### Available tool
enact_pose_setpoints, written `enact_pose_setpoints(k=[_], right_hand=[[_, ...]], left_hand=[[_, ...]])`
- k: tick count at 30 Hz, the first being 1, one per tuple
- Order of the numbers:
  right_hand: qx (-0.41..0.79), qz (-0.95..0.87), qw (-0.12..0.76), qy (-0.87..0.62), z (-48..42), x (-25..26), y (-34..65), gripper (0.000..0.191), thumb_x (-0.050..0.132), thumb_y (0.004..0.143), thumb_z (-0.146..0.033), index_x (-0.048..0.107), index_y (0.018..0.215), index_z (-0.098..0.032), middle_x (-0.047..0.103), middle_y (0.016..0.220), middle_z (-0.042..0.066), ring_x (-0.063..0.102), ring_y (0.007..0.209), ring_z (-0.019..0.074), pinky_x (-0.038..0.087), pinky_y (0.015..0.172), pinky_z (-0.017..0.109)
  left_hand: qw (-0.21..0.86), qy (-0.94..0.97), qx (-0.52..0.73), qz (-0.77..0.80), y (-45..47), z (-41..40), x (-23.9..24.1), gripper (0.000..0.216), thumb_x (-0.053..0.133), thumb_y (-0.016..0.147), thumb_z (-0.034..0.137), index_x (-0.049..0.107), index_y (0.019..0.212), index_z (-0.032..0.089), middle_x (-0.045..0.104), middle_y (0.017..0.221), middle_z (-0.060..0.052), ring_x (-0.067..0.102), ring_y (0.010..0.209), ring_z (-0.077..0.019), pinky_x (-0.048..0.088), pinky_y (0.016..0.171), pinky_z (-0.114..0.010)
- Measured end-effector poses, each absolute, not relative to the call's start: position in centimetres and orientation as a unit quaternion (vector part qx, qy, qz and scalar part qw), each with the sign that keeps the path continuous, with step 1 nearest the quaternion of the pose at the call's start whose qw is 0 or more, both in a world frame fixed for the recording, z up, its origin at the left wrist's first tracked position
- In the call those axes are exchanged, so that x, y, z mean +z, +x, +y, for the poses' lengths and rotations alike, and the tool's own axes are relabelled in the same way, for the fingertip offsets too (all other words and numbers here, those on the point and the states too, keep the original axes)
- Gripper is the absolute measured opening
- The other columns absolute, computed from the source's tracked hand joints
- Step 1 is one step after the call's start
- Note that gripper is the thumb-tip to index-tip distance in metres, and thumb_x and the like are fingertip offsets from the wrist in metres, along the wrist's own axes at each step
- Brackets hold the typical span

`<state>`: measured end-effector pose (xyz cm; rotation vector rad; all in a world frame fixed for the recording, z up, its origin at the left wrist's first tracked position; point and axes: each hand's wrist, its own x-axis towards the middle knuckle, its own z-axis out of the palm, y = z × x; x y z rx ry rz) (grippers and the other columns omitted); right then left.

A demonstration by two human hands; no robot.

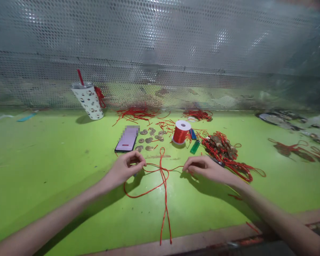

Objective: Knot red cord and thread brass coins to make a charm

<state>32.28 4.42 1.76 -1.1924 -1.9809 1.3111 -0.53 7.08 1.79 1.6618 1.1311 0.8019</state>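
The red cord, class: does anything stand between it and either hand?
Nothing visible does: the left hand and right hand each pinch part of the red cord. The coins and spool sit farther back, not in between.

The cord (165,193) is plain red, the desk (58,156) lime green; the cup (90,102) is white with a small scattered print, its straw (80,76) red.

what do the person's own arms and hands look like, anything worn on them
The left hand and right hand have no gloves, and no rings, watch or bracelet can be seen. The left forearm and right forearm are bare, with no sleeve in view. Nails are too small to tell.
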Motion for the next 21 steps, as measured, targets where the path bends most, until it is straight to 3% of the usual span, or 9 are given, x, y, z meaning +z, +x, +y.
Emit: enact_pose_setpoints(k=[5,10,16,21], right_hand=[[0.599,-0.595,0.329,-0.424,5.9,0.9,28.8,0.025,0.076,0.08,-0.031,0.078,0.104,-0.024,0.076,0.097,0.007,0.065,0.074,0.0168,0.051,0.067,0.032],[0.521,-0.592,0.373,-0.488,7.0,1.0,25.2,0.017,0.073,0.083,-0.036,0.074,0.082,-0.018,0.068,0.07,0.003,0.054,0.055,0.0128,0.041,0.053,0.028],[0.474,-0.564,0.49,-0.466,6.9,-0.1,23.3,0.025,0.073,0.083,-0.042,0.072,0.087,-0.017,0.065,0.07,0.001,0.053,0.062,0.0133,0.042,0.058,0.028],[0.458,-0.571,0.495,-0.469,6.3,-0.8,23.0,0.029,0.071,0.084,-0.045,0.074,0.086,-0.017,0.067,0.073,0.003,0.054,0.062,0.0141,0.043,0.058,0.029]], left_hand=[[0.547,0.601,0.318,0.488,1.8,8.1,2.1,0.027,0.079,0.072,0.042,0.074,0.079,0.016,0.07,0.069,-0.005,0.06,0.061,-0.0149,0.049,0.061,-0.029],[0.577,0.554,0.37,0.473,3.7,9.0,2.1,0.028,0.088,0.063,0.036,0.076,0.081,0.017,0.074,0.081,-0.006,0.063,0.068,-0.0148,0.051,0.067,-0.028],[0.611,0.483,0.444,0.443,5.6,8.8,2.1,0.05,0.092,0.059,0.031,0.075,0.105,0.02,0.076,0.081,-0.003,0.069,0.079,-0.0162,0.054,0.08,-0.03],[0.624,0.446,0.459,0.448,6.3,8.4,1.5,0.034,0.092,0.057,0.036,0.08,0.083,0.017,0.078,0.086,-0.007,0.068,0.075,-0.0155,0.054,0.078,-0.03]])
